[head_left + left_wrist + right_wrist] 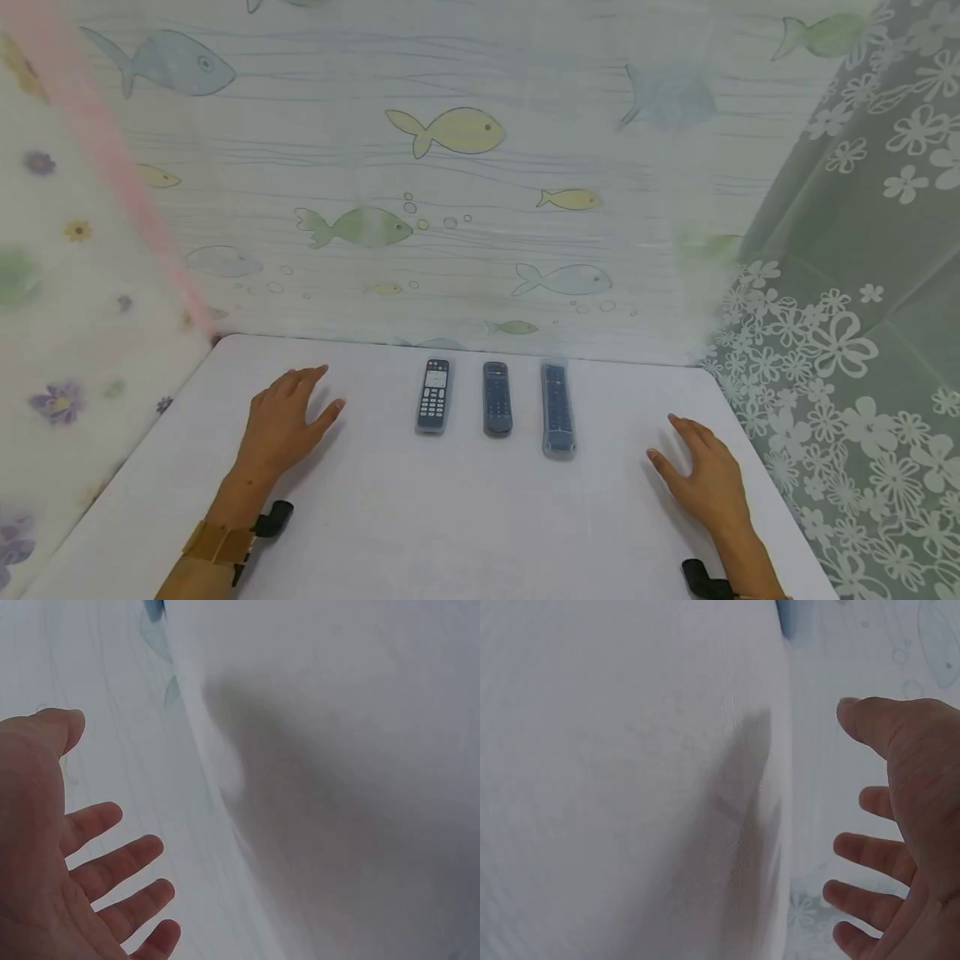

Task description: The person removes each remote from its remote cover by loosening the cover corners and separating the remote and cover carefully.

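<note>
Three dark remote controls in clear covers lie side by side on a white table (450,517). The left remote (432,397) has pale buttons and a light upper panel. The middle remote (497,400) is shorter than the right remote (557,408). My left hand (281,425) is over the table to the left of them, fingers and thumb spread, holding nothing. To their right, my right hand (705,479) is likewise spread and holds nothing. Both wrist views show the palms bare, with a remote's blue-grey end (786,616) just in sight in the right one.
Behind the table hangs a pale fish-print curtain (465,250). A flower-print cloth (82,333) with a pink edge hangs at the left, and a sheer curtain with white flowers (847,350) at the right. Each wrist wears a small black camera (274,518).
</note>
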Available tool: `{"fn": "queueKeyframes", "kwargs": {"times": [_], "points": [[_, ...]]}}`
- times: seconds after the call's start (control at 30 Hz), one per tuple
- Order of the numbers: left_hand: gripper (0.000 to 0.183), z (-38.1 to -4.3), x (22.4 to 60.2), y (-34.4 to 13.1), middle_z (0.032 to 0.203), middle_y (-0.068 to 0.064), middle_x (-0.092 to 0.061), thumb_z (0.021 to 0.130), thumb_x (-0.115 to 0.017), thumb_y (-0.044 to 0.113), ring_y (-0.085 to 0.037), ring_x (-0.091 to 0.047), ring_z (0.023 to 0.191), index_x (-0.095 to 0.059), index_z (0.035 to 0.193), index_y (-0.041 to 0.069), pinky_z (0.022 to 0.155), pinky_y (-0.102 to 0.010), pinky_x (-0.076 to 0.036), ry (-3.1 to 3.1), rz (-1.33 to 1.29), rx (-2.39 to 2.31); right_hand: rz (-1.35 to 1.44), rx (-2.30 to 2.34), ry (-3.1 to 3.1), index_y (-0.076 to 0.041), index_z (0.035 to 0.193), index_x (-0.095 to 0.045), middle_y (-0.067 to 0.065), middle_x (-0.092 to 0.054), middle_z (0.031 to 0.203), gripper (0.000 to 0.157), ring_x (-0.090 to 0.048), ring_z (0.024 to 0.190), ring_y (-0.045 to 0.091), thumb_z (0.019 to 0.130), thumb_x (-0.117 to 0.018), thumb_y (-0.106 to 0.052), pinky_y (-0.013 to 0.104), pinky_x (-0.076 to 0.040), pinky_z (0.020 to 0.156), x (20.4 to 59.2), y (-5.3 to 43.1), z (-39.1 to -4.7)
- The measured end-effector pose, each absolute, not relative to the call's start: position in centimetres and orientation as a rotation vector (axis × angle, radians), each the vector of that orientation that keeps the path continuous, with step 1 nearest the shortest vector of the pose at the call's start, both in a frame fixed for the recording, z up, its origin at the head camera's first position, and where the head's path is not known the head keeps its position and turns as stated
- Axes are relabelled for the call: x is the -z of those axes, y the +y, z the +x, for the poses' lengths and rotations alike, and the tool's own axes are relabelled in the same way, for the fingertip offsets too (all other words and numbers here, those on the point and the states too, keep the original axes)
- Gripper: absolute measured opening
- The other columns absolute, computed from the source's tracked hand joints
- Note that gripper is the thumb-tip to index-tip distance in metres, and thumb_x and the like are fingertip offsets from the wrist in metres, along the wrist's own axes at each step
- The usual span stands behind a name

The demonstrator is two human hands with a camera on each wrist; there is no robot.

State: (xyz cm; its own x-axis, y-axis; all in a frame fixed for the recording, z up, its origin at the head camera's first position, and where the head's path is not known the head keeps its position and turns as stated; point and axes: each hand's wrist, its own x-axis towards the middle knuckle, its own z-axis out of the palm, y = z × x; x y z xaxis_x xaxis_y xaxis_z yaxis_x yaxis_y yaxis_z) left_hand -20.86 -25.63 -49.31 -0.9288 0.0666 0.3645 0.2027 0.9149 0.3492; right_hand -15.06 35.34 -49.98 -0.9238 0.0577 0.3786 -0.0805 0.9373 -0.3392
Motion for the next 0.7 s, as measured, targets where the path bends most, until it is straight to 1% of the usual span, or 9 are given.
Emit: {"fn": "queueKeyframes", "kwargs": {"times": [0.23, 0.37, 0.47, 0.6, 0.7], "points": [[0.062, -21.0, 49.5, -24.6, 0.143, -0.023, -0.060, 0.099, -0.076, 0.036, -0.046, -0.050, 0.137, -0.057, 0.149, 0.006, 0.109, -0.071, -0.035, -2.687, -0.291, 0.595, 0.077, -0.526, -2.683, -0.002, 0.144, -0.061, 0.028, -0.058, 0.142, 0.066, -0.054, 0.129, 0.054, 0.089, -0.086, -0.028, 0.071, -0.043, 0.104, 50.0, 34.9, -15.0], [0.060, -21.0, 49.5, -24.0, 0.143, -0.023, -0.060, 0.098, -0.077, 0.034, -0.045, -0.051, 0.137, -0.058, 0.147, 0.005, 0.109, -0.071, -0.036, -2.683, -0.327, 0.598, 0.105, -0.531, -2.689, -0.003, 0.145, -0.060, 0.027, -0.059, 0.142, 0.065, -0.055, 0.128, 0.054, 0.089, -0.086, -0.027, 0.070, -0.044, 0.103, 49.9, 34.5, -15.1], [0.059, -21.0, 49.4, -23.4, 0.143, -0.023, -0.060, 0.098, -0.078, 0.033, -0.045, -0.052, 0.137, -0.059, 0.146, 0.005, 0.109, -0.071, -0.037, -2.698, -0.342, 0.600, 0.126, -0.533, -2.687, -0.004, 0.145, -0.060, 0.026, -0.059, 0.141, 0.065, -0.055, 0.128, 0.053, 0.088, -0.087, -0.022, 0.069, -0.045, 0.103, 49.9, 34.2, -15.2], [0.060, -21.1, 49.4, -22.3, 0.146, -0.021, -0.059, 0.098, -0.077, 0.035, -0.043, -0.051, 0.139, -0.058, 0.147, 0.007, 0.113, -0.069, -0.036, -2.731, -0.359, 0.610, 0.153, -0.547, -2.684, -0.005, 0.146, -0.060, 0.025, -0.059, 0.141, 0.067, -0.056, 0.127, 0.052, 0.086, -0.088, -0.016, 0.069, -0.046, 0.103, 49.7, 33.9, -15.4], [0.060, -21.3, 49.5, -21.5, 0.148, -0.019, -0.058, 0.098, -0.077, 0.036, -0.042, -0.050, 0.140, -0.058, 0.148, 0.009, 0.115, -0.067, -0.033, -2.745, -0.382, 0.631, 0.179, -0.548, -2.688, -0.005, 0.147, -0.059, 0.025, -0.059, 0.141, 0.067, -0.057, 0.127, 0.051, 0.086, -0.087, -0.014, 0.068, -0.046, 0.103, 49.7, 33.5, -15.7]]}}
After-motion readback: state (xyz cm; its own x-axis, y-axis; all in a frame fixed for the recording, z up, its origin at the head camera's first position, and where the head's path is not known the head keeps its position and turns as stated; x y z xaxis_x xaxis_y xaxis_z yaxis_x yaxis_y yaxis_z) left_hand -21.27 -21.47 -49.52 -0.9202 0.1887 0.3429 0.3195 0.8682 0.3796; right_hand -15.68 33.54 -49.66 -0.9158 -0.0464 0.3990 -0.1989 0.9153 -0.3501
